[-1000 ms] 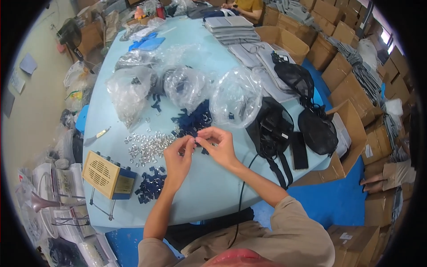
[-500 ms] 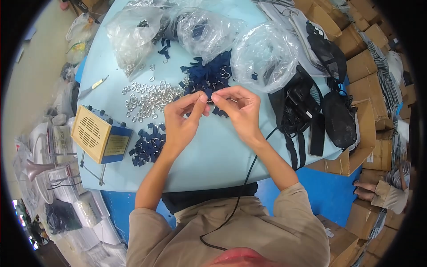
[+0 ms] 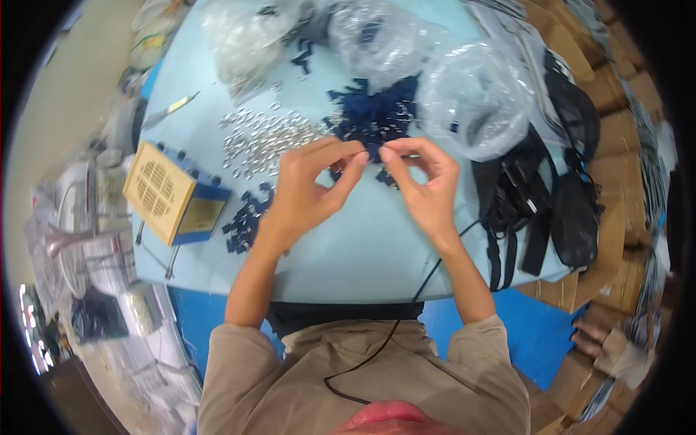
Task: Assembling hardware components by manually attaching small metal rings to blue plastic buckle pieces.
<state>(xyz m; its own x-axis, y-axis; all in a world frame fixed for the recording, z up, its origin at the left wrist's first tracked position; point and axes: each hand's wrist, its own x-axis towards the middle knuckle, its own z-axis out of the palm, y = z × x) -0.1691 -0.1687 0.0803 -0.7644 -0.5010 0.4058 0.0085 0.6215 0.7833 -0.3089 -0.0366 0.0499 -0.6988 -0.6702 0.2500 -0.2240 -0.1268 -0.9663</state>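
Observation:
My left hand (image 3: 313, 181) and my right hand (image 3: 429, 185) are raised over the table, fingertips nearly meeting. Between their pinched fingers is a small navy fabric tab (image 3: 373, 152); its details are too small to make out, and the fingers partly cover it. Just beyond lies a heap of navy fabric tabs (image 3: 371, 112), some with metal rings on them. To its left spreads a pile of loose silver metal rings (image 3: 268, 136). A smaller heap of navy pieces (image 3: 248, 221) sits near my left forearm, partly hidden by it.
Clear plastic bags (image 3: 475, 98) stand along the far side of the light-blue table (image 3: 348, 268). A cream-and-blue box device (image 3: 177, 192) is at the left, near a cutter knife (image 3: 171, 109). Black bags and straps (image 3: 518, 188) lie at right, beside cardboard boxes (image 3: 612, 174).
The view has shifted, so the table's contents appear further right. My hands stay together in a pinch over the same spot, with fingertips slightly further apart.

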